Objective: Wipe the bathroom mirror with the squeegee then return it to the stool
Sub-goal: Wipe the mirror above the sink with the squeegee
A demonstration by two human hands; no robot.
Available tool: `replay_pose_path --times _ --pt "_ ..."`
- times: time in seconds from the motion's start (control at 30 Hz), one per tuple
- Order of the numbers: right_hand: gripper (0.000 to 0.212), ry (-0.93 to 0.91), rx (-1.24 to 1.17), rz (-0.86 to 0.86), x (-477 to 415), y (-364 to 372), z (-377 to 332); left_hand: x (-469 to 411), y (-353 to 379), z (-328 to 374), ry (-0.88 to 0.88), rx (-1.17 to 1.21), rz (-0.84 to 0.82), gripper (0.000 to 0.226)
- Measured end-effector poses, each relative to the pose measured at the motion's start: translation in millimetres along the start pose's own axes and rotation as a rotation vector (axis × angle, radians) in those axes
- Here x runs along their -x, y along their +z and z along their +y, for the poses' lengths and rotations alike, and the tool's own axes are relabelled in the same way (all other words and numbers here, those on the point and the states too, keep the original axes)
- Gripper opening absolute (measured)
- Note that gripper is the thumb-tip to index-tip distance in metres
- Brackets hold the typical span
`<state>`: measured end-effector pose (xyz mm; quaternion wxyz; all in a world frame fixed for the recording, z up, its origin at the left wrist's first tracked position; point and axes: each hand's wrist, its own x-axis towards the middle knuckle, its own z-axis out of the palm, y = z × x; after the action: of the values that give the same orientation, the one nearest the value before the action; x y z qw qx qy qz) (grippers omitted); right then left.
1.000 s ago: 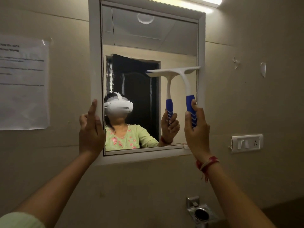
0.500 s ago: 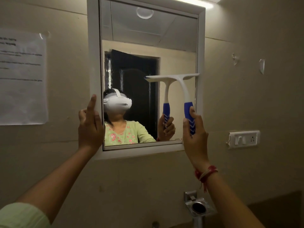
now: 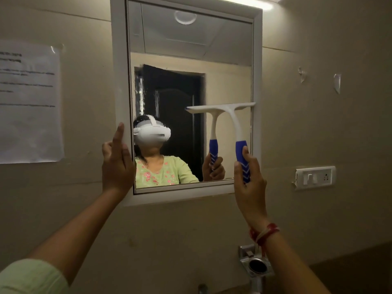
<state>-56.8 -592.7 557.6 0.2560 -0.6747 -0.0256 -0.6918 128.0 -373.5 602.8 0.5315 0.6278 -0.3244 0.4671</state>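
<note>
On the far left a paper sheet point(image 3: 29, 102) is stuck to the wall. Next comes the left hand point(image 3: 116, 162). It rests on the left side of the white frame point(image 3: 118, 60) of the mirror point(image 3: 191, 43). One finger points straight up along the frame and the others are bent. I cannot tell if it grips the frame or only leans on it. Just inside the frame, the left part of the glass has white smears point(image 3: 140, 92) running down it, so I think that part needs more wiping. Further right is the squeegee point(image 3: 233, 115). Its white blade lies flat across the right side of the glass, about halfway down, and its end reaches the right frame. The right hand point(image 3: 248, 179) is wrapped tight round the blue handle, low near the bottom edge of the mirror. On the wall to the right is a switch plate point(image 3: 316, 177). It looks like the wiping is partway done: this stroke has more glass below it to cover, and the smeary left side is left too. After that the squeegee must go back on the stool, which I cannot see here.
</note>
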Motion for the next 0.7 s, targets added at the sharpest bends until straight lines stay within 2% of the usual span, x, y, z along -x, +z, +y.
replay_pose_path --times 0.23,0.5,0.7 --pt "0.044 -0.015 -0.009 0.021 -34.3 -0.3 -14.6 -0.5 -0.1 0.2 0.012 -0.006 0.005 0.047" --pt "0.043 0.035 -0.037 -0.023 25.8 -5.7 6.7 0.0 1.0 -1.9 0.019 -0.01 0.012 0.048" --pt "0.042 0.029 -0.02 0.0 0.8 -3.1 -5.2 0.3 1.5 -3.5 0.018 -0.011 0.018 0.048"
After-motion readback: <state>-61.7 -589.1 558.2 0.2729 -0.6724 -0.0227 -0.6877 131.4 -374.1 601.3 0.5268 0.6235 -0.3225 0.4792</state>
